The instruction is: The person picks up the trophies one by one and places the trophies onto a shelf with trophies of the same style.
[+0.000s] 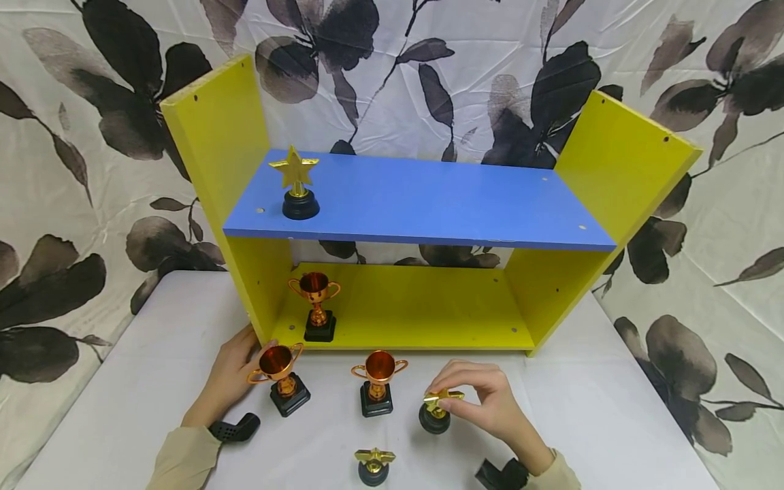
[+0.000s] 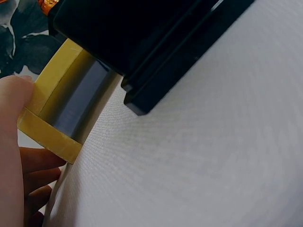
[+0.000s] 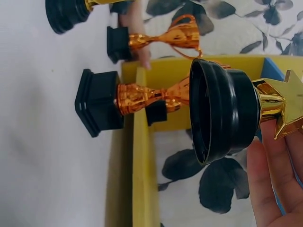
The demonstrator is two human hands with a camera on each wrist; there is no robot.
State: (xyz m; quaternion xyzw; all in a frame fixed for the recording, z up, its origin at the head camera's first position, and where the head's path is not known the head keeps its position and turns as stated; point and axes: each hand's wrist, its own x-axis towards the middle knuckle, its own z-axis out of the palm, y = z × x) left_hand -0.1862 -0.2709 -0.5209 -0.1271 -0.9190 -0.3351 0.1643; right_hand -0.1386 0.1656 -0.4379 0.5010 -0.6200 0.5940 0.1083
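My right hand (image 1: 480, 393) pinches a gold star trophy (image 1: 435, 418) by its star, in front of the shelf. The right wrist view shows the underside of its round black base (image 3: 222, 113), tilted off the table. At the shelf's lower left corner, my left hand (image 1: 229, 371) grips the yellow side panel (image 2: 54, 85), thumb on one side and fingers on the other. A bronze cup trophy (image 1: 284, 378) stands just beside that hand. Another bronze cup trophy (image 1: 378, 381) is left of the right hand, and a second star trophy (image 1: 373, 467) stands nearer the front.
The yellow shelf unit (image 1: 398, 327) has a blue upper board (image 1: 429, 204). On the blue board's left end stands a gold star trophy (image 1: 297, 187). A bronze cup trophy (image 1: 317, 306) occupies the left of the lower board. A floral cloth (image 1: 49, 204) hangs behind the white table (image 1: 294, 456).
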